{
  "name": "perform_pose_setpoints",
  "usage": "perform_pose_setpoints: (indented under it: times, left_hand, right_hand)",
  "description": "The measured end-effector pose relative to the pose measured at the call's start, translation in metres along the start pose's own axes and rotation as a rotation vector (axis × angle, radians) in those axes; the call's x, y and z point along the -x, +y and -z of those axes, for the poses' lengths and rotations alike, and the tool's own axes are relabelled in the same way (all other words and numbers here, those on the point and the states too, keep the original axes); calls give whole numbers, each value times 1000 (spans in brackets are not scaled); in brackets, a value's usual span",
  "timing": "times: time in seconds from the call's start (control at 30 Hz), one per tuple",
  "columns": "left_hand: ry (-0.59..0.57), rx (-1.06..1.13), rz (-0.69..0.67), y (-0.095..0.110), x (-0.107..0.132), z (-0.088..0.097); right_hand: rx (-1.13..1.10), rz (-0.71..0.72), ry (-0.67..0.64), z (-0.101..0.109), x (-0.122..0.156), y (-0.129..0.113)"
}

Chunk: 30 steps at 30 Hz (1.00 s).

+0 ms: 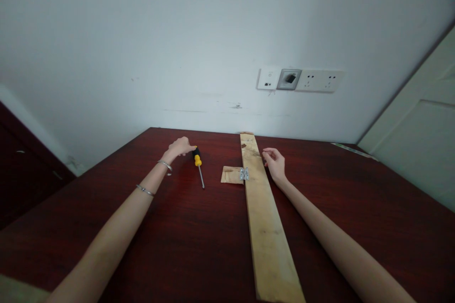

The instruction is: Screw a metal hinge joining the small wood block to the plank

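One hinge point(244, 173) apparently links block point(231, 175) to board point(269, 227), left hand point(179, 147) at screwdriver point(197, 160), grip unclear, right hand point(276, 164) alongside, fingers apart.

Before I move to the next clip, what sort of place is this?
Probably a room in a home or small office, rather than a proper workshop: a dark red wooden table stands by a plain white wall, with power sockets above it and a pale panelled door at the right.
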State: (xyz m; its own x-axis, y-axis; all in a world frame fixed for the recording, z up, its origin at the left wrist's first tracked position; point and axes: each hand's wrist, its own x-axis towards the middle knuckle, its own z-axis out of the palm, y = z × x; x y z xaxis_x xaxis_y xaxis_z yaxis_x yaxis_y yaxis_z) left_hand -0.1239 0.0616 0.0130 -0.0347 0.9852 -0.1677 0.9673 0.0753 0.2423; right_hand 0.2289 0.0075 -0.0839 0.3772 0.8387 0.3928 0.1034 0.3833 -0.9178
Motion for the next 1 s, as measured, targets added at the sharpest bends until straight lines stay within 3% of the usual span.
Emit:
perform_pose_setpoints:
  times: [0.17,0.37,0.77,1.0]
  left_hand:
    - [-54,145,-5,-3,-9,-12]
    - [-93,98,-21,3,-11,-27]
    - [-57,-8,8,12,-11,-34]
    - [-72,76,14,10,-16,-37]
  right_hand:
    - [-29,-10,6,-1,-1,1]
    - [-36,-22,-6,-1,-2,2]
    - [-43,-44,-23,-2,0,-1]
    - [-50,-56,-31,-2,0,-3]
